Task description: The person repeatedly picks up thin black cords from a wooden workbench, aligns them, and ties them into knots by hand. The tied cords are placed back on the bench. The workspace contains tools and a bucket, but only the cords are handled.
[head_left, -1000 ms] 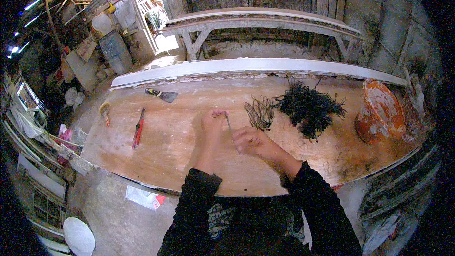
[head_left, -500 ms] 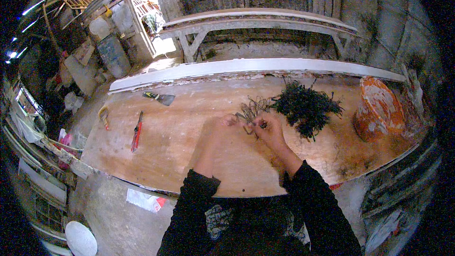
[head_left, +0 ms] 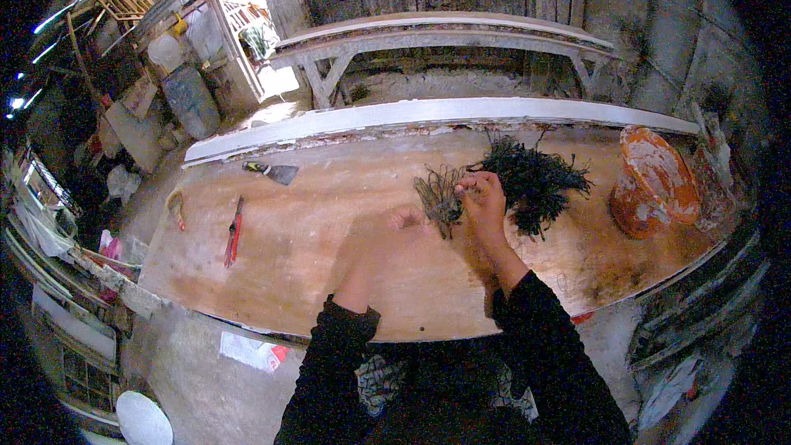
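Observation:
On the wooden tabletop, a small bundle of thin grey-brown strands [head_left: 437, 189] lies loosely fanned out between my two hands. My right hand [head_left: 484, 198] is at the bundle's right side, raised a little, with its fingers curled together in a pinch; whatever they hold is too small to make out. My left hand [head_left: 404, 219] is just left of the bundle, its fingers smeared and blending with the wood colour. Right behind my right hand sits a larger tangled heap of dark, blackish-green strands [head_left: 540, 185].
An orange plaster-smeared bucket [head_left: 651, 189] lies tipped at the table's right. A putty knife [head_left: 276, 171], red-handled pliers [head_left: 235, 232] and a brush [head_left: 176, 210] lie on the left. A long white strip [head_left: 428, 113] borders the far edge. Beyond stands a wooden bench [head_left: 445, 39].
My right hand has risen and moved slightly right and away, toward the dark heap. My left hand stays low, now apart from the right. The grey-brown bundle shows more fully between them.

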Available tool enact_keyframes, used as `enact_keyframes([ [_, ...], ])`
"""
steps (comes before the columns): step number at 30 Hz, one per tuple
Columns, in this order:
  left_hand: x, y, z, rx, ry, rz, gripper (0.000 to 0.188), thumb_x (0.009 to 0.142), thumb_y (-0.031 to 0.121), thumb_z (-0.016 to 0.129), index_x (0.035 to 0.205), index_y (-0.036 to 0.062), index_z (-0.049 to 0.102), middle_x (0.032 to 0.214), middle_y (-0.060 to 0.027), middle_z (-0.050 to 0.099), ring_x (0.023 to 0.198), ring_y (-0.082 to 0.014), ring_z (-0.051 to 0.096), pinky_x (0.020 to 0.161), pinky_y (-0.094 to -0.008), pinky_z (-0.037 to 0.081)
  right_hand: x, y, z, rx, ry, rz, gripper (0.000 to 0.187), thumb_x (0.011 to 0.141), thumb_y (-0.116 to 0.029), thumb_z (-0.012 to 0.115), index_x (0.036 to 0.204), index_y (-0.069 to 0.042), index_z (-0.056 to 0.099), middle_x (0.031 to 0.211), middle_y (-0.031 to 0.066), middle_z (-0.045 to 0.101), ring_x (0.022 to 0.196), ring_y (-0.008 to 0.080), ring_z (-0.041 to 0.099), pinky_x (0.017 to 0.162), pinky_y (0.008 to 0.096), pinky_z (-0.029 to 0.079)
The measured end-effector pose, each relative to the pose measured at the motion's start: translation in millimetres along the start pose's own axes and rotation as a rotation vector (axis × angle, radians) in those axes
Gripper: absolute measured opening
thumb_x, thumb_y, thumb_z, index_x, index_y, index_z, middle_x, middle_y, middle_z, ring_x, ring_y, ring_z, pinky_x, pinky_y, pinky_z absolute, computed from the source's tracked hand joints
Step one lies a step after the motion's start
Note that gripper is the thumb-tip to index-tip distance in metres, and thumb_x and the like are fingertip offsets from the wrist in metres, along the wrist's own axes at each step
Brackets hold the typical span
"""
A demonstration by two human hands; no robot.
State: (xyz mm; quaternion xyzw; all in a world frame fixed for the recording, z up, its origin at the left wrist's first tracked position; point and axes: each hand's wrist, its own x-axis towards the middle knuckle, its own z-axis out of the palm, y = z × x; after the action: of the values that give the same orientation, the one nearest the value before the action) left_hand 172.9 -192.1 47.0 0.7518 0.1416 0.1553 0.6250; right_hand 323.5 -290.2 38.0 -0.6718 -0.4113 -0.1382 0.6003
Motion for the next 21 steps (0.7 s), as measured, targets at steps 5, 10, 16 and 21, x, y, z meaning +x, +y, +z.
enact_keyframes([
  [5,4,4,-14,-0.076,0.374,-0.012,0.01,0.075,0.016,0.052,0.072,0.0071,0.05,0.059,0.0013,0.047,0.05,-0.0075,0.043,0.044,-0.02,0.034,-7,-2,2,0.39,-0.109,0.245,0.009,0.061,0.0,0.061,0.066,-0.006,0.056,0.08,0.004,0.049,0.076,0.0159,0.048,0.069,0.0251,0.037],
  [10,10,-19,-35,-0.005,0.625,0.018,0.009,0.071,0.013,0.056,0.073,0.005,0.054,0.06,-0.0003,0.051,0.052,-0.0081,0.046,0.046,-0.0201,0.036,-18,-33,-1,0.651,-0.611,0.291,0.008,0.066,-0.003,0.06,0.065,-0.007,0.053,0.075,0.0013,0.05,0.07,0.013,0.049,0.065,0.0235,0.039],
  [16,6,-1,-24,0.213,0.67,-0.05,0.009,0.067,0.007,0.062,0.071,0.0025,0.056,0.065,-0.0026,0.058,0.057,-0.0068,0.051,0.049,-0.0192,0.04,-37,-34,12,0.845,-1.018,0.168,0.013,0.071,-0.011,0.059,0.081,-0.003,0.057,0.087,0.0055,0.048,0.082,0.0138,0.047,0.068,0.0269,0.04],
  [21,14,-15,-28,0.152,0.653,-0.076,0.005,0.067,0.003,0.06,0.071,0.0019,0.057,0.066,-0.003,0.058,0.06,-0.0076,0.052,0.051,-0.0191,0.041,-31,-28,6,0.712,-0.935,0.284,0.007,0.07,-0.008,0.06,0.072,-0.005,0.055,0.079,0.0021,0.053,0.072,0.0107,0.05,0.064,0.0235,0.04],
])
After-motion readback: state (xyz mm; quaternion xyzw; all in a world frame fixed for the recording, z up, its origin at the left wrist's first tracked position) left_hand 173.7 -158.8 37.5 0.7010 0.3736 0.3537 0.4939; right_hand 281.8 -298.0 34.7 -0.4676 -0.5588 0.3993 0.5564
